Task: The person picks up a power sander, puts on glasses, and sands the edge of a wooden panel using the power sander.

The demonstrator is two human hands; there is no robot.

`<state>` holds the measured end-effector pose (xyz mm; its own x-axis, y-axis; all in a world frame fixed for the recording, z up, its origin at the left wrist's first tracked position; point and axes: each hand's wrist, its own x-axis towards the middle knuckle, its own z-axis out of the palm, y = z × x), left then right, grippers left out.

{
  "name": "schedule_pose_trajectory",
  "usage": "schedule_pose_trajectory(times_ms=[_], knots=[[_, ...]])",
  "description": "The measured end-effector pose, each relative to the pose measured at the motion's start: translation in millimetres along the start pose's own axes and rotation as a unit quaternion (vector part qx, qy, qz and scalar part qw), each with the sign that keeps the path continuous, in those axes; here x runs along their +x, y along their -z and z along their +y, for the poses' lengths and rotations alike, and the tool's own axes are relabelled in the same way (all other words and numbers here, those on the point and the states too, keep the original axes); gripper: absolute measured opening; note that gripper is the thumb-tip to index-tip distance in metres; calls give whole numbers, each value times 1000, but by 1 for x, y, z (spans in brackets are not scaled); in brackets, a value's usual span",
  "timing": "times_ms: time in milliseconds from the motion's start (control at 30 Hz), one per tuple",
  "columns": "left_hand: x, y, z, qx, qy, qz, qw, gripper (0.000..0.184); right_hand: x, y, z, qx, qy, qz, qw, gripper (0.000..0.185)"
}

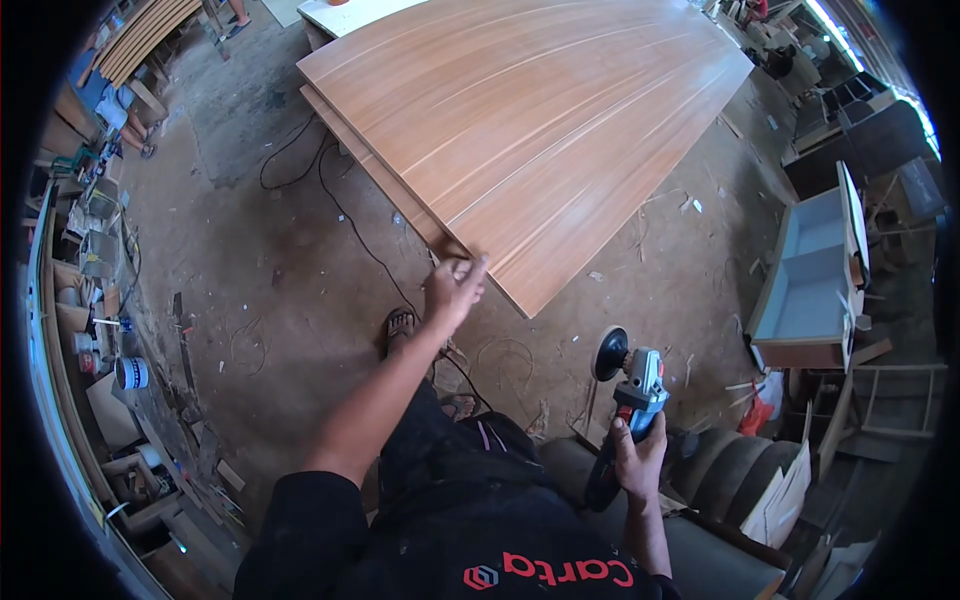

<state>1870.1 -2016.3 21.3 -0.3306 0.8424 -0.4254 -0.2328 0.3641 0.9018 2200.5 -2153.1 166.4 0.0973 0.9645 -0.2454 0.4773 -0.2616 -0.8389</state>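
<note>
My right hand (640,455) is wrapped round the body of a blue and grey angle grinder (643,385), which stands upright with a black round pad (611,354) facing left. My left hand (456,290) reaches to the near edge of a large wood-grain panel (530,130). Its fingers are partly bent and apart, with one stretched towards the panel's edge; whether they press on it is hard to see. Another board (375,165) lies under the panel and juts out on the left.
A dark cable (350,215) runs along the floor to my feet. An open cabinet carcass (808,270) stands at the right. Shelves with a white tub (131,373) line the left. Another person (112,105) is at the upper left, near stacked slats (150,38). Scraps litter the floor.
</note>
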Motion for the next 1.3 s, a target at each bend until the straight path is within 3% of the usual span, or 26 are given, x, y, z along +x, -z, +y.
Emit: schedule_pose_trajectory(times_ms=[167,333,467,767,1000,1167,1300], knots=[[-30,-43,-35,35,-23,-23,999,24,1,4,-1,-1,-6,-7,1000,44],[-48,-59,-44,-168,-28,-60,984,30,9,8,7,-48,67,3,997,39],[-46,-55,-46,-217,-43,-108,969,42,17,12,5,11,3,-7,1000,47],[-42,-61,-54,-244,-3,-101,965,47,51,19,-15,18,6,1,1000,48],[-58,-65,-41,-280,10,-40,959,46,97,30,-37,19,26,-68,997,49],[-71,-82,-43,-294,4,25,956,32,148,59,-32,39,16,-154,987,51],[-69,-102,-39,-228,46,221,947,24,189,92,-20,24,41,-206,977,55]])
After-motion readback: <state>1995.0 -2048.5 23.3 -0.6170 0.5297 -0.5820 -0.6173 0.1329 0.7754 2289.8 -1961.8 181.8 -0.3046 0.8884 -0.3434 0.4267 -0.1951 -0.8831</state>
